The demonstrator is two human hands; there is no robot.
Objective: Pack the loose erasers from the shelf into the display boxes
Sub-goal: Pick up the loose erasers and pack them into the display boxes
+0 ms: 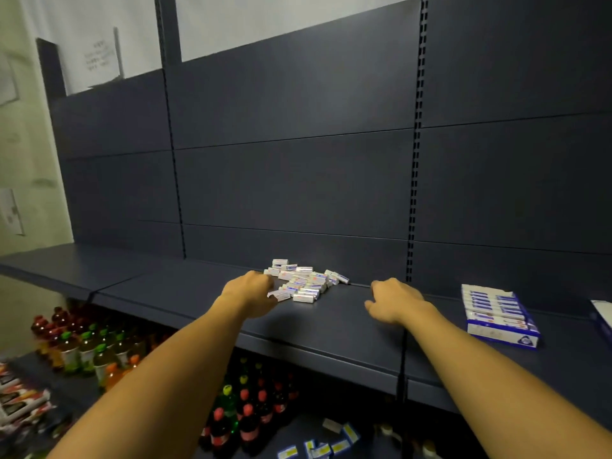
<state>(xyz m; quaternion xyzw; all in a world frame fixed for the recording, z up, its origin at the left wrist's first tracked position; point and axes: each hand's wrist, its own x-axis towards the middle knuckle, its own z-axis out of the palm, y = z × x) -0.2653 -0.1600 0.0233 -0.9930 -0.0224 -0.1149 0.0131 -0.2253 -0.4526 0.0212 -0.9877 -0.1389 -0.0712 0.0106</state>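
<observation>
the pile of loose erasers (304, 281) lies on the dark shelf (331, 326) just above the middle of the frame. my left hand (250, 293) is at the pile's left edge, fingers curled down around one eraser (280, 295). my right hand (395, 299) rests on the shelf to the right of the pile, apart from it, fingers loosely bent and holding nothing. a display box (498, 316) with erasers in rows sits further right.

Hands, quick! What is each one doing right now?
Left hand: fingers curled at the edge of the eraser pile, seemingly pinching one eraser.
Right hand: loosely curled, holding nothing, resting on the shelf.
</observation>
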